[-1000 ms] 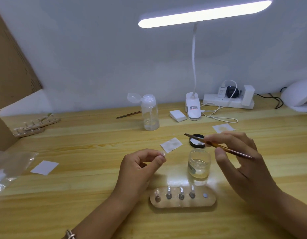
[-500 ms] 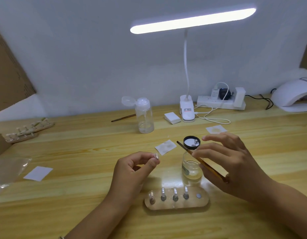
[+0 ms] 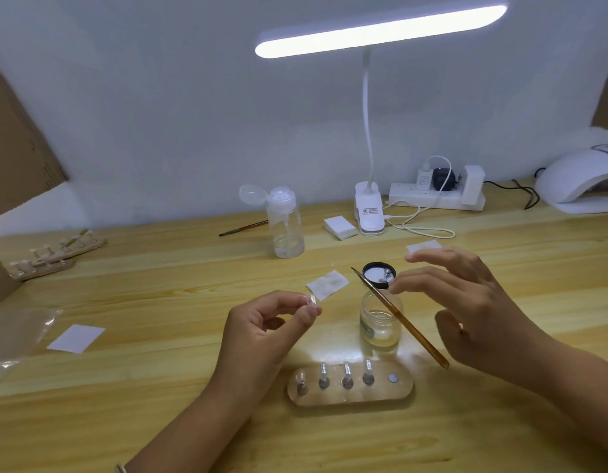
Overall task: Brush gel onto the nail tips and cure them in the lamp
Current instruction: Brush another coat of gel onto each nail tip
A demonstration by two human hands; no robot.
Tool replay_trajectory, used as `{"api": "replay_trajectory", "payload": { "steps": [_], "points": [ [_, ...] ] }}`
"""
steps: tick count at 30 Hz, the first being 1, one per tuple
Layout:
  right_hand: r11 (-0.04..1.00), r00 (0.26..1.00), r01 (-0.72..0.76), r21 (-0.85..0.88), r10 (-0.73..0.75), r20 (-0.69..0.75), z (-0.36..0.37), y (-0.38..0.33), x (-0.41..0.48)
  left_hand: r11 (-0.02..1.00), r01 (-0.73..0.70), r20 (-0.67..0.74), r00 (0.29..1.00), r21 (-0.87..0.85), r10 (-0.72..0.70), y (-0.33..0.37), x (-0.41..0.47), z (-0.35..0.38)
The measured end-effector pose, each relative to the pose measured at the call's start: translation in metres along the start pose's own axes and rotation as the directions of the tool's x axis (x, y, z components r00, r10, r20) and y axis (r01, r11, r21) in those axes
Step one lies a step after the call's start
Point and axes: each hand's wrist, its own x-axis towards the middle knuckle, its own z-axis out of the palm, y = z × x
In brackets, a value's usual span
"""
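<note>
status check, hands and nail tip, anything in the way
Left hand pinches clear plastic nail tip. Right hand open, fingers spread; thin brown brush slants across small clear glass jar. Nothing between tip and brush.

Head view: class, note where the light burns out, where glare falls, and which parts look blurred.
Head view: the desk lamp bar is blown out to plain white. Head view: its glare pools on the table just in front of the glass jar. Head view: the fingers of the right hand look soft and smeared; the left hand and the clear nail tip it pinches are sharper.
</note>
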Motion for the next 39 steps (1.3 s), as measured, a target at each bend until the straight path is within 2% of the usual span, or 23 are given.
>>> {"api": "replay_trajectory", "payload": {
  "steps": [6, 11, 14, 18, 32, 34, 35, 37, 39],
  "points": [
    [1.0, 1.0, -0.006, -0.023, 0.006, -0.004, -0.001, 0.0, 0.004, 1.0, 0.008, 0.002, 1.0, 0.014, -0.008, -0.001, 0.0, 0.002],
    [0.993, 0.989, -0.122, 0.004, 0.122, -0.084, 0.0, -0.007, 0.004, 1.0, 0.014, -0.003, 1.0, 0.026, -0.014, -0.004, 0.001, 0.001],
    [0.965, 0.948, -0.26, 0.016, 0.258, -0.188, -0.003, -0.008, 0.007, 0.999, 0.013, -0.005, 1.0, 0.039, -0.013, -0.006, 0.001, 0.001],
    [0.891, 0.849, -0.442, 0.1, 0.452, -0.275, -0.011, -0.006, 0.009, 0.999, 0.021, -0.01, 1.0, 0.028, -0.021, -0.006, 0.001, 0.001],
    [0.767, 0.748, -0.592, 0.247, 0.637, -0.187, -0.021, -0.003, 0.014, 0.999, 0.024, -0.009, 1.0, 0.043, -0.024, 0.0, -0.001, 0.003],
    [0.771, 0.768, -0.568, 0.29, 0.623, -0.152, -0.024, -0.006, 0.017, 0.998, 0.003, 0.014, 1.0, 0.068, -0.004, 0.002, -0.002, 0.004],
    [0.79, 0.804, -0.531, 0.307, 0.584, -0.112, -0.025, -0.009, 0.018, 0.996, -0.019, 0.033, 0.999, 0.086, 0.016, 0.003, -0.003, 0.004],
    [0.85, 0.896, -0.417, 0.321, 0.443, -0.01, -0.024, -0.021, 0.021, 0.99, -0.069, 0.074, 0.995, 0.122, 0.06, 0.005, -0.006, 0.007],
    [0.898, 0.947, -0.319, 0.304, 0.313, 0.07, -0.017, -0.035, 0.024, 0.981, -0.125, 0.12, 0.987, 0.151, 0.107, 0.007, -0.008, 0.009]
  ]
}}
